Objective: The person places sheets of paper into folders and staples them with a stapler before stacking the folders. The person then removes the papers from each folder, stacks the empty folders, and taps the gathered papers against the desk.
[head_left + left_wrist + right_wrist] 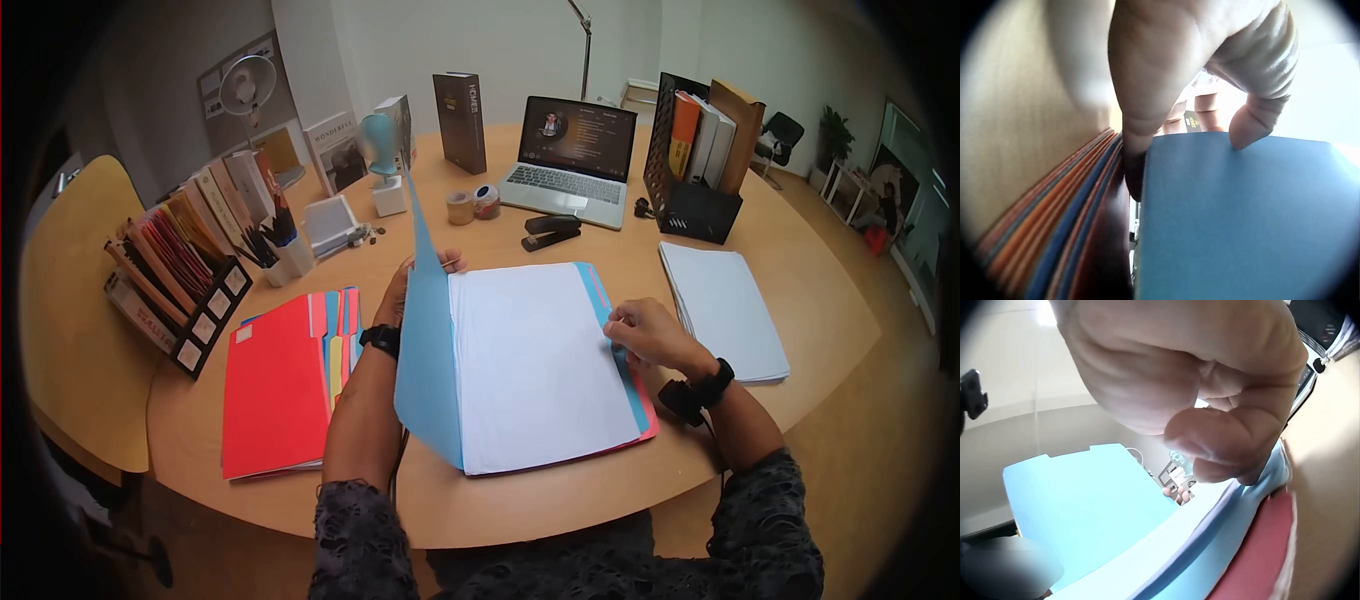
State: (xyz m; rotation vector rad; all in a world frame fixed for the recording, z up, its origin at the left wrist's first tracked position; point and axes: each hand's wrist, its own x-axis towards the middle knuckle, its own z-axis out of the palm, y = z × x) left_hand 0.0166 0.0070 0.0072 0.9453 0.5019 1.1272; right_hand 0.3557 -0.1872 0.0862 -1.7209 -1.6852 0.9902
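A light blue folder (430, 370) lies open, its left cover standing nearly upright. White sheets (545, 365) form a stack on its right side. At the far end of the raised cover, my left hand (398, 290) grips the edge, mostly hidden behind it in the head view. The left wrist view shows fingers at the top edge of the blue cover (1241, 212), one tip over its near face. My right hand (652, 335) hovers over the right edge of the sheets, fingers curled and thumb against them. Red card (1266, 544) shows under the blue folder.
Red folders (275, 385) with coloured tabs lie left. More white paper (722, 310) lies right. Behind stand a stapler (550, 232), tape rolls (460, 208), a laptop (570, 160), a book rack (705, 205), a pen holder (290, 258) and a file organizer (210, 310).
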